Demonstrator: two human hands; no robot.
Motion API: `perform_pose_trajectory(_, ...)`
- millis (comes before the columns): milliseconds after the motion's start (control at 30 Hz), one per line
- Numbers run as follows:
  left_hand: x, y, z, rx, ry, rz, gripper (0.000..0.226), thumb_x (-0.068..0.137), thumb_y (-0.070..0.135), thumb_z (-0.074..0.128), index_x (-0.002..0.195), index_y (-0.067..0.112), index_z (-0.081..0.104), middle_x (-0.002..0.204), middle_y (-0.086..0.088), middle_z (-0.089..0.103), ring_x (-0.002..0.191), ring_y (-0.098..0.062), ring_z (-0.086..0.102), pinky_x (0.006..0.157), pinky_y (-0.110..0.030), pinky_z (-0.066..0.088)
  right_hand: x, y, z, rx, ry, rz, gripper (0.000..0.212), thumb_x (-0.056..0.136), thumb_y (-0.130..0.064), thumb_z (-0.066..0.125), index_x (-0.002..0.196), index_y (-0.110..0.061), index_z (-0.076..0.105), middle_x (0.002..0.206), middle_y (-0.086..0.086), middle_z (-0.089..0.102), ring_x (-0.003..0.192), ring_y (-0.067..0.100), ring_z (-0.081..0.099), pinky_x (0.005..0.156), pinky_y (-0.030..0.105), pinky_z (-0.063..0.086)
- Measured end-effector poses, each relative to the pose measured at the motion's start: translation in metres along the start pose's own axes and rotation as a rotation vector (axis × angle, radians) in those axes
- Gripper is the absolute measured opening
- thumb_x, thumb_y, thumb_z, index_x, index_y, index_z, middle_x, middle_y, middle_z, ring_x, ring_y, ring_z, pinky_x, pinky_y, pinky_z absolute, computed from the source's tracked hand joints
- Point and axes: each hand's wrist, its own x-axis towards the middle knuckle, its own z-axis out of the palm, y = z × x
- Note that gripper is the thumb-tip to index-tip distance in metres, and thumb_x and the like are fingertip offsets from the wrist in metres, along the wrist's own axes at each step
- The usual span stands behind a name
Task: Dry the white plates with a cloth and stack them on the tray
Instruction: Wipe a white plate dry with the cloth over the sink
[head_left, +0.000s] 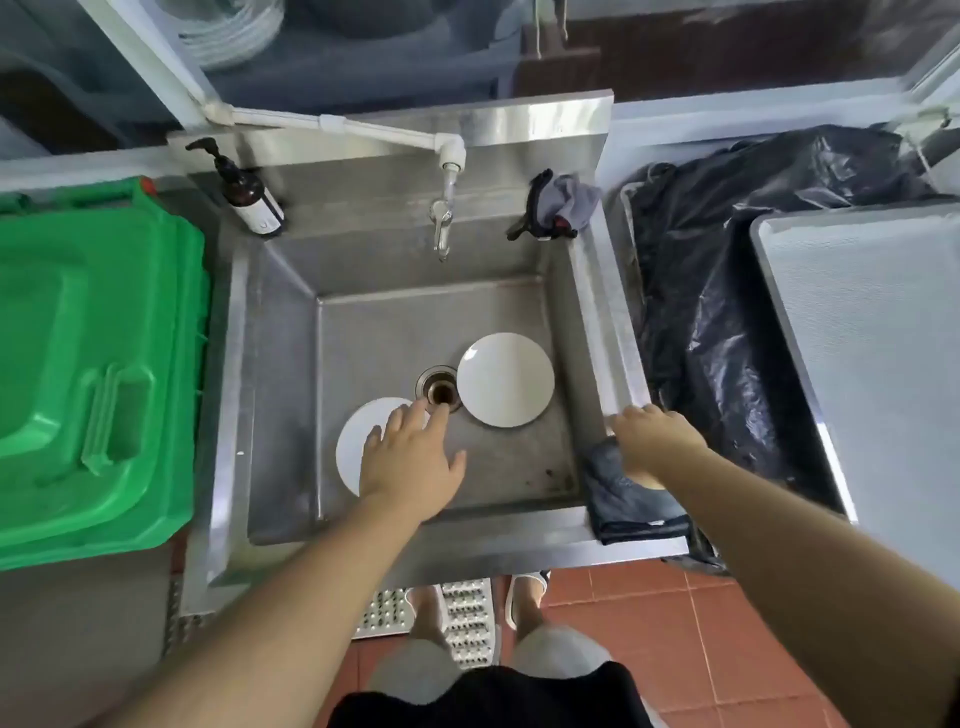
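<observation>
Right hand (657, 441) rests on the sink's (597, 291) front-right rim, holding a dark cloth (628, 501). Left hand (413, 457) is down in the basin, fingers spread, gripping nothing, over one white plate (352, 447). Second white plate (505, 379) lies beyond, beside the drain (440, 389). Tray (872, 338) sits far right.

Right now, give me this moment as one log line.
left hand: open over near plate | right hand: holds cloth | plates in sink: two
</observation>
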Motion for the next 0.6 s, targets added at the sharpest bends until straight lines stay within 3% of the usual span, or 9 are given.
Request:
perform_pose_trajectory(367,0.004,-0.006,0.008,0.008,-0.030,-0.021,0.063,0.097,0.049,0.053,0.155,0.028,0.041,0.162,-0.001,0.041,0.145,-0.026,0.041,0.110,-0.045,0.043,0.021,0.017,0.015,-0.196,0.013,-0.018,0.050,0.091,-0.009,0.060,0.141,-0.017,0.054,0.136,0.005,0.048,0.127,0.025,0.043,0.105,0.037,0.039)
perform_pose_trajectory(500,0.001,-0.020,0.010,0.018,-0.063,-0.040,0.060,0.099,0.046,0.053,0.155,0.027,0.040,0.162,-0.001,0.040,0.145,-0.026,0.039,0.110,-0.044,0.043,0.019,0.025,0.011,-0.182,0.003,-0.107,0.040,0.091,-0.030,0.057,0.131,-0.024,0.061,0.124,0.000,0.060,0.123,0.023,0.050,0.108,0.038,0.036)
perform_pose_trajectory(600,-0.004,-0.026,0.009,0.018,-0.083,-0.063,0.058,0.101,0.045,0.052,0.155,0.027,0.039,0.162,0.001,0.039,0.144,-0.024,0.039,0.107,-0.041,0.044,0.011,0.032,0.001,-0.004,-0.082,-0.168,0.036,0.089,-0.044,0.051,0.122,-0.031,0.060,0.100,-0.004,0.065,0.116,0.024,0.055,0.109,0.039,0.039)
